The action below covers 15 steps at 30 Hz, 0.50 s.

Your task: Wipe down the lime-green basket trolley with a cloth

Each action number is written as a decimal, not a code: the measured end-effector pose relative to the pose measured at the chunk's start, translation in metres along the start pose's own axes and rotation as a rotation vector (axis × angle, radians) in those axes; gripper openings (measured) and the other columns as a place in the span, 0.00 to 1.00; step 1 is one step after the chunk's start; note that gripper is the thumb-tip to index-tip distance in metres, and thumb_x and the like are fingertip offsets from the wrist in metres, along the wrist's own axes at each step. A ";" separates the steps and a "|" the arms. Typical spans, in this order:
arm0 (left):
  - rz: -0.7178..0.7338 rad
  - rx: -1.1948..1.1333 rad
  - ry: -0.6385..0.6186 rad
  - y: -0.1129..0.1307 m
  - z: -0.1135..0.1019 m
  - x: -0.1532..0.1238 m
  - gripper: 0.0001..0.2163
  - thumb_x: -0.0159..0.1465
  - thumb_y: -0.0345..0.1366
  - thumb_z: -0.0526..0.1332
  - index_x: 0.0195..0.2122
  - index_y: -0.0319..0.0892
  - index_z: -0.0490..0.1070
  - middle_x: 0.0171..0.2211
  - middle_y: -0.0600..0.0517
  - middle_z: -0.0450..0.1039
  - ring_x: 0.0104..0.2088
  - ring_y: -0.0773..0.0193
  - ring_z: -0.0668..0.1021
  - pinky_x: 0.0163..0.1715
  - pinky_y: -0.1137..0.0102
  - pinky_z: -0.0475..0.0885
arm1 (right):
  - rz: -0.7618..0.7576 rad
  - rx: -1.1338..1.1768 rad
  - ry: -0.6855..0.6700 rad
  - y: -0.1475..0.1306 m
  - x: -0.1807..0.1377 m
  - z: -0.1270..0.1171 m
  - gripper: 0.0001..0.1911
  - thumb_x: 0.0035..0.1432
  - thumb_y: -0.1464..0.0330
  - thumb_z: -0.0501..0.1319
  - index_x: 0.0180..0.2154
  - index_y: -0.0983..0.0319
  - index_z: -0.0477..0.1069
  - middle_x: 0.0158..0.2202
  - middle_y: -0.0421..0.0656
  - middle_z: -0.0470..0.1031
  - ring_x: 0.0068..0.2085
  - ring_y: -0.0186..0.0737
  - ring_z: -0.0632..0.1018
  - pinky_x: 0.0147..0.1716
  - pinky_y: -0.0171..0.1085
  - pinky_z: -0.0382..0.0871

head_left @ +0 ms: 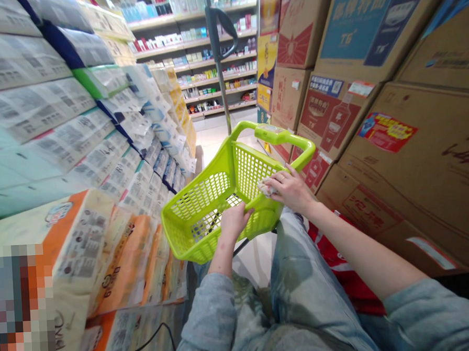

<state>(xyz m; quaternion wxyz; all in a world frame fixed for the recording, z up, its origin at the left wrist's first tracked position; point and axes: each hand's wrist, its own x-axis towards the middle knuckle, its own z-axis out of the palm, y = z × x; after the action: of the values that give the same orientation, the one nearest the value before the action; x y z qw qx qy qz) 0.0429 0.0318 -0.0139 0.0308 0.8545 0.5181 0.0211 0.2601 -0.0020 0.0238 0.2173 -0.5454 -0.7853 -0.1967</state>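
Note:
In front of my knees stands a lime-green shopping cart basket with pierced walls and a raised handle on its far side. My left hand is closed around the near rim. My right hand presses a crumpled white cloth or tissue against the rim at the right, below the handle; I cannot tell which of the two it is. The basket's pierced floor shows between the walls, with nothing lying in it.
Stacked tissue packs rise on the left, with orange-and-cream packs close by. Cardboard cartons wall the right side. A grey pole with a handle stands behind the cart. Stocked shelves line the back. A red bag sits beside my leg.

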 end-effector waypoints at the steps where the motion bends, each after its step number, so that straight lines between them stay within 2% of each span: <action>1: 0.001 0.005 0.003 0.000 0.000 0.000 0.18 0.65 0.52 0.47 0.41 0.45 0.67 0.34 0.48 0.76 0.37 0.56 0.78 0.34 0.69 0.66 | -0.023 0.003 -0.021 0.001 0.002 0.001 0.13 0.55 0.67 0.60 0.44 0.58 0.69 0.42 0.44 0.74 0.45 0.46 0.72 0.58 0.53 0.51; 7: 0.009 0.024 0.004 0.000 0.001 0.001 0.18 0.65 0.52 0.47 0.42 0.45 0.67 0.34 0.48 0.77 0.36 0.56 0.78 0.33 0.69 0.66 | -0.194 -0.017 -0.159 -0.014 0.020 0.020 0.06 0.57 0.67 0.59 0.34 0.64 0.70 0.34 0.47 0.73 0.40 0.44 0.72 0.50 0.44 0.60; 9: 0.002 0.029 -0.009 -0.001 0.001 0.000 0.18 0.65 0.52 0.47 0.42 0.45 0.67 0.34 0.48 0.77 0.36 0.56 0.78 0.33 0.69 0.66 | -0.234 -0.032 -0.177 -0.021 0.024 0.025 0.06 0.59 0.69 0.56 0.33 0.64 0.70 0.33 0.47 0.73 0.38 0.43 0.72 0.46 0.42 0.60; 12: 0.007 0.029 -0.021 -0.003 0.000 0.000 0.18 0.66 0.52 0.46 0.43 0.46 0.67 0.34 0.48 0.77 0.36 0.56 0.79 0.34 0.68 0.66 | -0.266 -0.018 -0.168 -0.024 0.024 0.025 0.10 0.61 0.65 0.55 0.35 0.64 0.71 0.34 0.46 0.72 0.39 0.43 0.71 0.46 0.42 0.60; 15: 0.017 0.026 -0.018 -0.003 -0.002 -0.002 0.18 0.66 0.52 0.46 0.44 0.46 0.66 0.34 0.48 0.77 0.36 0.56 0.79 0.34 0.68 0.66 | -0.270 0.023 -0.165 -0.021 0.019 0.017 0.13 0.61 0.62 0.54 0.42 0.63 0.71 0.37 0.47 0.73 0.41 0.44 0.71 0.51 0.46 0.56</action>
<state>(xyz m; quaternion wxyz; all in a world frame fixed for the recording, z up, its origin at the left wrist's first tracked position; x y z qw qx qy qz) 0.0394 0.0319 -0.0123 0.0243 0.8594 0.5107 0.0070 0.2320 0.0153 0.0187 0.1297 -0.4465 -0.8690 -0.1693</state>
